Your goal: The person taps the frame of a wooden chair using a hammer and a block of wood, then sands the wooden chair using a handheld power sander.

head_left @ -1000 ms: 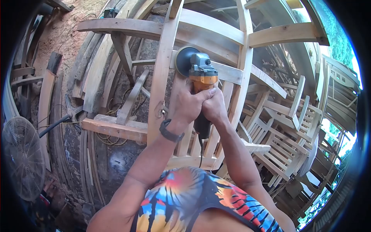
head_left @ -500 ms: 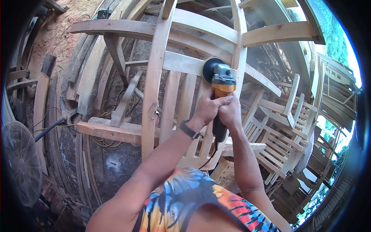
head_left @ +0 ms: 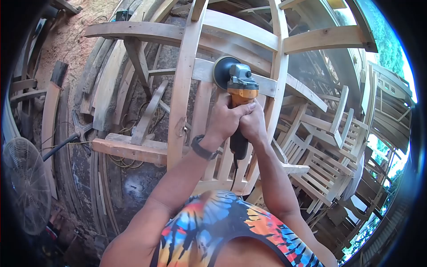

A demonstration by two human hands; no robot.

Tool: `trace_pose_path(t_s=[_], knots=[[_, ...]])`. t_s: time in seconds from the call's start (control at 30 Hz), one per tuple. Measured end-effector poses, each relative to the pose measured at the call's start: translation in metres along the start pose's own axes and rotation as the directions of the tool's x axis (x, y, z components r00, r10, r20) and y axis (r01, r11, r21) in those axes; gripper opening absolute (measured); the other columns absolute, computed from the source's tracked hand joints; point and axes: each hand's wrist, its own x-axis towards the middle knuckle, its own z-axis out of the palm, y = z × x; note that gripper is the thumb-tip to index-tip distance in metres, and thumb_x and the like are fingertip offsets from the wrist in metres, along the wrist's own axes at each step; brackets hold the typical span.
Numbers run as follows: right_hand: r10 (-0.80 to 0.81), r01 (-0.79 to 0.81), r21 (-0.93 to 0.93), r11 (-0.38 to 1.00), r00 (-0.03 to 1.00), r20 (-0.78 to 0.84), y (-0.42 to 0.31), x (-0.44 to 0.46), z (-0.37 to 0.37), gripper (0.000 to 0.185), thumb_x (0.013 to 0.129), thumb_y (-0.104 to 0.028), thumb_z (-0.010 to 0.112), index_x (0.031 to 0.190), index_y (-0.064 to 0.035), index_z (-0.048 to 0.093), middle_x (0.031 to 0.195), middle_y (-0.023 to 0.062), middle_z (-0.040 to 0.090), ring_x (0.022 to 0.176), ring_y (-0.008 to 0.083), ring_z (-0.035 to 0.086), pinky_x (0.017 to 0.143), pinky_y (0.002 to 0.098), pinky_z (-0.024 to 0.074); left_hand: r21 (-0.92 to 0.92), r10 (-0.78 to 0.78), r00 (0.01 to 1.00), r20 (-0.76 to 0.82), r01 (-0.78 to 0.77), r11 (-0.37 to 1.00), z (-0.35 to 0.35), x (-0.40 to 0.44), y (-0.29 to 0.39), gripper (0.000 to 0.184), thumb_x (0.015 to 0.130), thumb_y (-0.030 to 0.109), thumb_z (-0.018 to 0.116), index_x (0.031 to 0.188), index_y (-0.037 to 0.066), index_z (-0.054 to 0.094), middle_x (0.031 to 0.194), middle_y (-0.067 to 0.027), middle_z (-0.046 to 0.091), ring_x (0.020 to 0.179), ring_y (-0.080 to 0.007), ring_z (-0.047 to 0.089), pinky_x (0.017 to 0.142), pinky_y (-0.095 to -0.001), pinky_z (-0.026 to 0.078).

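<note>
An orange and black angle grinder (head_left: pixel 243 91) with a round sanding disc (head_left: pixel 226 73) is gripped by both hands. My left hand (head_left: pixel 222 116) is closed around the near side of its orange body, a dark watch on that wrist. Wrapped round the body from the other side is my right hand (head_left: pixel 253 123), its fingers partly hidden. The disc lies over the left part of a pale crossbar (head_left: pixel 267 86) on a wooden chair frame (head_left: pixel 176 107). Slats (head_left: pixel 203 104) run down from that bar. Whether the disc is spinning I cannot tell.
A fan (head_left: pixel 26 182) stands at the left edge. Stacked boards (head_left: pixel 109 84) and a yellow cord (head_left: pixel 122 162) lie on the dusty floor. Slatted chair frames (head_left: pixel 318 167) are piled at the right. A curved wooden arm (head_left: pixel 324 40) juts out at the upper right.
Both hands have moved left with the angle grinder. Its disc has gone from the middle of the crossbar towards the bar's left end. The whole view has shifted slightly.
</note>
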Motion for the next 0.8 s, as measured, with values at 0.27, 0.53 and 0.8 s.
trace_pose_path(t_s=[0.27, 0.53, 0.8], knots=[[-0.031, 0.029, 0.078, 0.997, 0.999, 0.021, -0.013, 0.002, 0.01, 0.039, 0.085, -0.014, 0.068, 0.121, 0.0008, 0.061, 0.106, 0.017, 0.074, 0.1, 0.0281, 0.073, 0.09, 0.0392, 0.0552, -0.068, 0.084, 0.995, -0.061, -0.088, 0.994, -0.005, -0.003, 0.008, 0.042, 0.087, 0.024, 0.081, 0.115, -0.006, 0.07, 0.103, -0.0153, 0.076, 0.093, -0.0196, 0.072, 0.085, -0.0334, 0.056], [-0.038, 0.034, 0.126, 0.991, 0.999, 0.028, -0.026, 0.001, 0.019, 0.04, 0.085, -0.012, 0.067, 0.121, 0.0039, 0.06, 0.104, 0.0204, 0.074, 0.101, 0.0295, 0.073, 0.09, 0.0394, 0.0553, -0.003, 0.183, 0.982, -0.048, -0.184, 0.983, -0.017, -0.006, 0.017, 0.039, 0.089, 0.02, 0.079, 0.119, -0.003, 0.069, 0.108, -0.0114, 0.075, 0.099, -0.0173, 0.071, 0.088, -0.031, 0.055], [0.059, -0.071, -0.094, 0.993, 0.99, -0.13, 0.005, -0.012, -0.026, 0.041, 0.084, -0.01, 0.064, 0.121, 0.006, 0.057, 0.1, 0.0263, 0.074, 0.099, 0.0387, 0.074, 0.086, 0.0447, 0.0572, -0.209, 0.046, 0.992, 0.116, -0.021, 0.978, 0.03, 0.002, -0.015, 0.033, 0.093, 0.017, 0.076, 0.119, -0.002, 0.069, 0.109, -0.0095, 0.074, 0.096, -0.0151, 0.07, 0.087, -0.0302, 0.054]])
